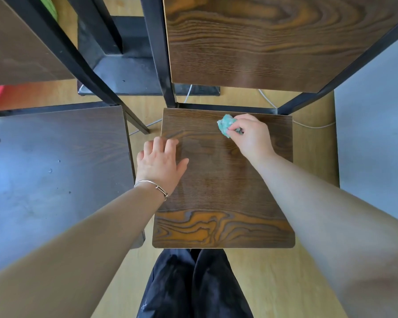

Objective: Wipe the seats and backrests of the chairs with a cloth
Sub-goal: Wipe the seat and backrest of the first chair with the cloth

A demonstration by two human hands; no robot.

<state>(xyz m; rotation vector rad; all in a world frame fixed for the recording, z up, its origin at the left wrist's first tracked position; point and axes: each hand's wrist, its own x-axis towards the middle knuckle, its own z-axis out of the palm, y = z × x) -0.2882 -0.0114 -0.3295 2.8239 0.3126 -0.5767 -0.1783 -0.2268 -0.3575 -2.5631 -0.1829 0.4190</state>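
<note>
Floor [274,283] of pale wood lies under everything, and two chairs stand side by side on it, both facing me. The right chair [216,171] is the one I stand square to, my dark trousers [193,283] close to its near edge, which I judge lets me reach all of it without leaning far. Its seat [223,214], dark brown with a streak of orange grain near me, lies flat below my arms. Its backrest [274,42] rises at the far side in a black frame. The left chair [55,168] stands just beside it, its seat catching a grey glare, and I touch no part of it. Beyond the two, between their frames, sits a black table base [124,72], and a pale cable [313,126] trails on the floor at the far right.

My hands are apart. My left hand [159,164] rests flat on the left edge of the seat, fingers laid forward and thumb out to the side, gripping nothing. I judge it is there to steady the chair and take some of my weight while the other hand works. My right hand [251,136] is over the far right part of the seat, fingers pinched round the cloth [225,127], a small blue-green wad bunched tight so that my fingertips can bear down on it. The cloth sits on the wood close to the far edge, just below the backrest. From that I judge I am wiping the seat from the back, with the near half and the backrest yet to do. A thin silver bracelet [152,185] circles my left wrist.
</note>
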